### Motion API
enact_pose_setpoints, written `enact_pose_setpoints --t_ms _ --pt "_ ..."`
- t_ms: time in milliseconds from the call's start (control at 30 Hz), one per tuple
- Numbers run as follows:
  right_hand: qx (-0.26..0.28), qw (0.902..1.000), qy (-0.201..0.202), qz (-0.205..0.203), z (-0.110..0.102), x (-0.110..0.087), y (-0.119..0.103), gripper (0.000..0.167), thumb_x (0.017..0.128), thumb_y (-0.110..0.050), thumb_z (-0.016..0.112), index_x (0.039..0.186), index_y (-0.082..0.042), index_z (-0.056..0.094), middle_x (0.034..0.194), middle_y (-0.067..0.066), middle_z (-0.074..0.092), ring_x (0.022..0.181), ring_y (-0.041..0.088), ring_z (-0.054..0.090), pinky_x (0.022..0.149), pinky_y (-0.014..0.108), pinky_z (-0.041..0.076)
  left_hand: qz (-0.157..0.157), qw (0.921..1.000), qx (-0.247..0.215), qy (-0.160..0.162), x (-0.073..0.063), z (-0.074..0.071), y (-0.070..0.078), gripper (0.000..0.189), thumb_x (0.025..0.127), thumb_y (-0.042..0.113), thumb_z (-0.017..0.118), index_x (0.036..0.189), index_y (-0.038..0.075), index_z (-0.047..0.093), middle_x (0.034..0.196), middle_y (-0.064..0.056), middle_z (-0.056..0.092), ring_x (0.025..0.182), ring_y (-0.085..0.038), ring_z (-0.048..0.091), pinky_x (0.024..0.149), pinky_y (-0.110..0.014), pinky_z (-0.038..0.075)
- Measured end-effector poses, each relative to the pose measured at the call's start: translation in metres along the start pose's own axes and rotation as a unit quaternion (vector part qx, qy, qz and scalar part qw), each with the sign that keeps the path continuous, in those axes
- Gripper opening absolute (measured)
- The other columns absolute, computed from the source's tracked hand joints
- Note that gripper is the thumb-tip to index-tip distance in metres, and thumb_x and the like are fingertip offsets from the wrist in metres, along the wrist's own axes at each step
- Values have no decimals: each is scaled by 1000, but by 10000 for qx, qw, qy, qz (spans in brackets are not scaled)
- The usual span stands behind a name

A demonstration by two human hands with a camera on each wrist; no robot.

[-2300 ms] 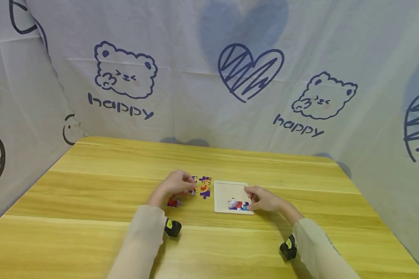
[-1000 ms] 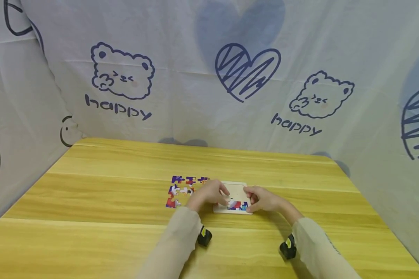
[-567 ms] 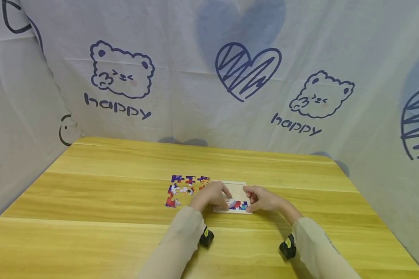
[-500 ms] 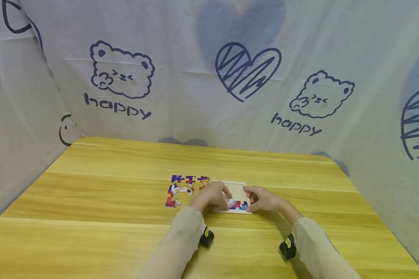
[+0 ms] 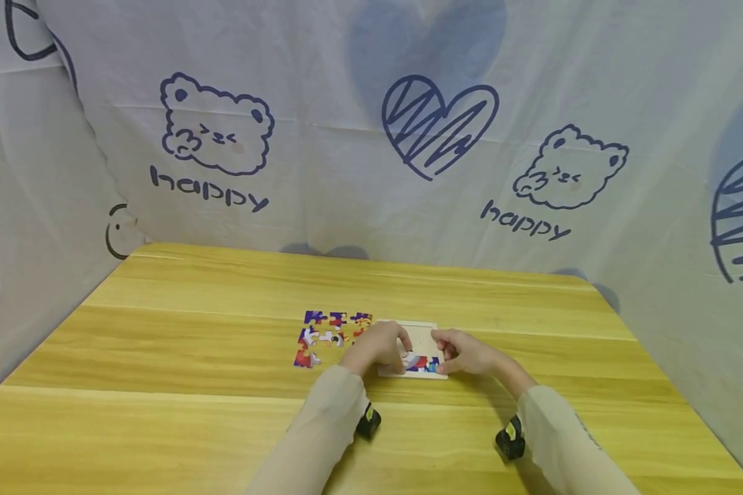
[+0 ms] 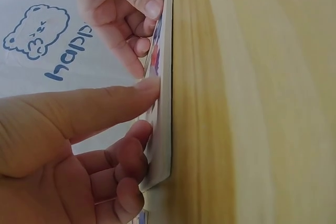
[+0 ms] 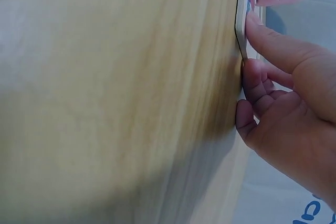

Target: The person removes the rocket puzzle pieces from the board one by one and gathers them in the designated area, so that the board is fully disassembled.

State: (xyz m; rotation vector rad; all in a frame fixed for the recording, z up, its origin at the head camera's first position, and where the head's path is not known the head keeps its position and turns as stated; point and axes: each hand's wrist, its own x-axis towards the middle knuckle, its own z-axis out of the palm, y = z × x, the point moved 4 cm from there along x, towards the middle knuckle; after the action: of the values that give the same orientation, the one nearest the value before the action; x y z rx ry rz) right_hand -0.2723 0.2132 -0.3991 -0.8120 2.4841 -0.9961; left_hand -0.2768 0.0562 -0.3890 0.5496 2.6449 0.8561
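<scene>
A pale square puzzle tray [image 5: 425, 335] lies on the table, with coloured jigsaw pieces [image 5: 421, 364] along its near side. My left hand [image 5: 379, 345] reaches over the tray's left part, thumb and forefinger curled at a puzzle piece in the near left corner, mostly covered by the fingers. In the left wrist view the thumb of my left hand [image 6: 79, 140] presses down just inside the tray's near rim. My right hand [image 5: 467, 353] grips the tray's right edge; in the right wrist view its thumb [image 7: 268, 40] lies on the near corner, the other fingers curled beside it.
Several loose jigsaw pieces [image 5: 328, 337], purple, red and white, lie in loose rows left of the tray, partly behind my left hand. The wooden table [image 5: 223, 419] runs back to a white printed cloth [image 5: 328, 172].
My left hand has moved right from the loose pieces to the tray's near left corner, then stayed nearly still there. The right hand has kept its grip on the tray.
</scene>
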Motion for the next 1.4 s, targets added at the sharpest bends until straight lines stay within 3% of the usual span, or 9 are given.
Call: enact_pose_setpoints --t_ms 167,367,600,833,1067,1400 --pt "-137 9999 28 -5 1 1 -2 26 78 1 66 83 3 41 76 8 38 65 14 37 56 22 32 -41 9999 132 26 -1 0 1 33 58 -1 78 85 11 65 89 -5 58 71 -17 48 61 -26 41" --pt "-202 9997 71 71 0 1 -2 26 77 1 66 91 4 44 76 7 38 66 15 38 56 23 32 50 9996 175 194 -2 -1 4 25 63 0 75 81 12 62 77 -2 54 62 -16 46 54 -25 38" --pt "-210 9997 100 75 1 1 -2 26 77 2 66 91 4 44 76 8 39 66 15 38 56 22 32 71 9969 -707 344 -1 0 3 16 70 -2 70 74 8 58 67 -4 51 57 -16 46 50 -25 38" --pt "-183 9997 88 98 1 1 -2 31 77 3 66 100 7 44 77 8 38 67 15 37 57 22 32 351 9924 -1073 499 3 -1 3 14 71 -10 63 75 3 63 64 -3 52 56 -13 46 47 -21 38" --pt "-200 9997 106 113 0 1 -1 31 77 4 65 99 8 44 80 7 39 69 15 38 59 22 34 523 9815 -1787 435 0 -8 -3 12 78 -13 55 80 -4 63 61 -6 55 51 -13 51 46 -22 43" --pt "-219 9996 62 147 0 1 0 25 78 0 66 86 2 42 78 7 38 68 16 38 58 23 33 529 9823 -1746 421 -8 -25 -12 12 83 -8 55 88 -2 65 65 -8 57 56 -17 55 52 -27 47"
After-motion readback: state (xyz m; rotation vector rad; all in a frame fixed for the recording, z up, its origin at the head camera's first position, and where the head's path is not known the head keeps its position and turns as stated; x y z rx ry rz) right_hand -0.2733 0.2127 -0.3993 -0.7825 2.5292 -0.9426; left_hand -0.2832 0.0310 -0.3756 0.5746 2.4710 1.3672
